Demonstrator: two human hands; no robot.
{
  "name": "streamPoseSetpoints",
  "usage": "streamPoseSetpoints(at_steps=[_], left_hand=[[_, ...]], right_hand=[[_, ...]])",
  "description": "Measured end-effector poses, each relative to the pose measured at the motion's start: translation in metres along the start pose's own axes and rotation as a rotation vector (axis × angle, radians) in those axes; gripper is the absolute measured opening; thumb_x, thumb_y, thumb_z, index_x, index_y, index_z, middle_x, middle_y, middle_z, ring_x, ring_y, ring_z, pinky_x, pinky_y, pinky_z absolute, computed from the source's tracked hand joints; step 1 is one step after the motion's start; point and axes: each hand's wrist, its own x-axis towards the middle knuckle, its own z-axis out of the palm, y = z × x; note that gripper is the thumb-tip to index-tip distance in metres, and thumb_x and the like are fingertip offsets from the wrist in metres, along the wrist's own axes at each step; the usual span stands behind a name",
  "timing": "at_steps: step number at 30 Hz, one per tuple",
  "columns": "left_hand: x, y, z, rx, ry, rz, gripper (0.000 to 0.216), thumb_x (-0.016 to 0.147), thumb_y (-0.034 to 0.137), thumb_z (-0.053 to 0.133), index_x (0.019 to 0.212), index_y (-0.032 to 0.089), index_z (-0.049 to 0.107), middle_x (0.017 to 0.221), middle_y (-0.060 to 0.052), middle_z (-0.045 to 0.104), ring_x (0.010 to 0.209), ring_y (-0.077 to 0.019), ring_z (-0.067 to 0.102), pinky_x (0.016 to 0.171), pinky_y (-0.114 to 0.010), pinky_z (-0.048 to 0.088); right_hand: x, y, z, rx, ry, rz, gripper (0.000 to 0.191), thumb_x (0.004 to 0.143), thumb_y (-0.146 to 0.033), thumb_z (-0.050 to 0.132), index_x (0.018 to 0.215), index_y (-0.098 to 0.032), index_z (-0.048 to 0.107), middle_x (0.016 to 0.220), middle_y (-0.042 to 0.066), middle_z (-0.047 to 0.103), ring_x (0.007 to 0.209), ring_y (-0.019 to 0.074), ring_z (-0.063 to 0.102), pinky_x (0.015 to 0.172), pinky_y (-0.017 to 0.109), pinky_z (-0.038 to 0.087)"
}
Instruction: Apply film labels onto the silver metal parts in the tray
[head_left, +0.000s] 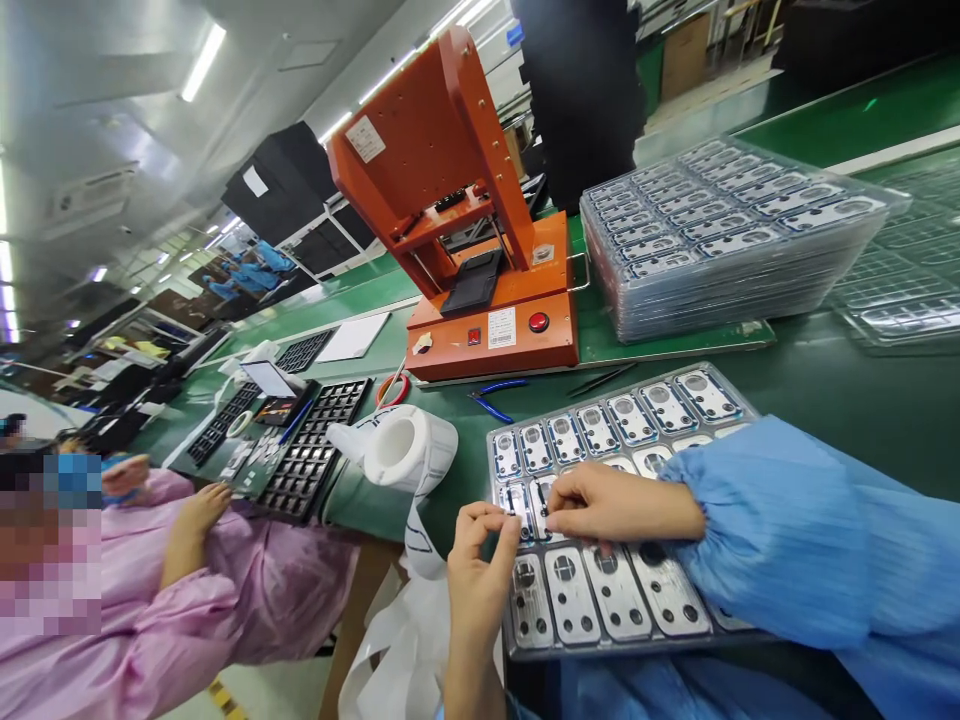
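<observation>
A plastic tray [720, 375] lies on the green bench before me, its pockets holding several silvery metal plates [572, 598] with dark round holes. The plates in the far row have blue edges. My left hand [480, 560] is at the tray's left side, thumb and fingertips closed together over a plate in the middle row. Just right of it, my right hand [611, 502] reaches across the tray in a blue sleeve, fingers pinched low over the neighbouring plate. Whatever is between the fingertips of either hand is too small or hidden to make out.
An orange press [491, 340] stands behind the tray. Stacked filled trays [675, 290] rise at the back right. Blue-handled cutters [495, 400] and a roll of white tape [427, 445] lie nearby. At left, a co-worker in a pink smock [187, 620] sits beside a black tray [296, 490].
</observation>
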Motion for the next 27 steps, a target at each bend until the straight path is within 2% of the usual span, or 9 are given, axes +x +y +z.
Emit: streamPoseSetpoints(at_steps=[3, 6, 8, 12, 19, 27], left_hand=[[0.000, 0.002, 0.000, 0.048, -0.047, 0.032, 0.022, 0.076, 0.038, 0.064, 0.065, 0.019, 0.064, 0.086, -0.005, 0.057, 0.085, -0.0189, 0.057, 0.079, -0.031, 0.046], [-0.001, -0.002, 0.001, 0.097, -0.076, 0.060, 0.022, 0.078, 0.038, 0.062, 0.067, 0.020, 0.065, 0.091, -0.007, 0.057, 0.091, -0.0209, 0.058, 0.083, -0.035, 0.046], [-0.002, -0.007, 0.002, 0.117, -0.104, 0.065, 0.022, 0.081, 0.038, 0.060, 0.070, 0.020, 0.067, 0.097, -0.008, 0.057, 0.097, -0.0218, 0.057, 0.087, -0.037, 0.045], [-0.004, -0.017, 0.005, 0.125, -0.133, 0.084, 0.019, 0.082, 0.036, 0.059, 0.074, 0.022, 0.068, 0.102, -0.008, 0.056, 0.101, -0.0219, 0.054, 0.090, -0.037, 0.043], [-0.001, -0.020, 0.009, 0.125, -0.094, 0.131, 0.016, 0.081, 0.033, 0.061, 0.071, 0.022, 0.064, 0.091, -0.004, 0.053, 0.091, -0.0192, 0.054, 0.082, -0.032, 0.044], [0.002, -0.017, 0.009, 0.141, -0.110, 0.176, 0.016, 0.080, 0.031, 0.062, 0.068, 0.022, 0.064, 0.086, -0.003, 0.051, 0.086, -0.0180, 0.053, 0.078, -0.031, 0.044]], right_hand=[[-0.003, 0.003, 0.004, -0.036, 0.053, 0.020, 0.017, 0.081, -0.030, 0.052, 0.072, -0.016, 0.059, 0.054, -0.004, 0.056, 0.041, 0.0087, 0.053, 0.042, 0.017, 0.037], [-0.003, 0.006, 0.010, -0.179, 0.190, -0.050, 0.014, 0.078, -0.024, 0.056, 0.067, -0.016, 0.060, 0.055, -0.003, 0.057, 0.050, 0.0099, 0.054, 0.049, 0.019, 0.035], [-0.002, 0.007, 0.012, -0.241, 0.236, -0.091, 0.014, 0.077, -0.023, 0.056, 0.065, -0.016, 0.062, 0.057, -0.002, 0.059, 0.054, 0.0107, 0.053, 0.051, 0.020, 0.034], [0.000, 0.006, 0.012, -0.241, 0.243, -0.054, 0.014, 0.076, -0.020, 0.054, 0.066, -0.016, 0.062, 0.056, -0.002, 0.059, 0.053, 0.0103, 0.053, 0.052, 0.019, 0.033], [-0.001, -0.001, 0.008, -0.152, 0.199, 0.037, 0.015, 0.077, -0.021, 0.050, 0.066, -0.016, 0.059, 0.052, -0.004, 0.056, 0.039, 0.0070, 0.050, 0.047, 0.018, 0.034], [0.001, 0.003, 0.009, -0.245, 0.264, -0.021, 0.014, 0.073, -0.020, 0.054, 0.062, -0.016, 0.061, 0.056, -0.002, 0.059, 0.054, 0.0105, 0.053, 0.052, 0.020, 0.032]])
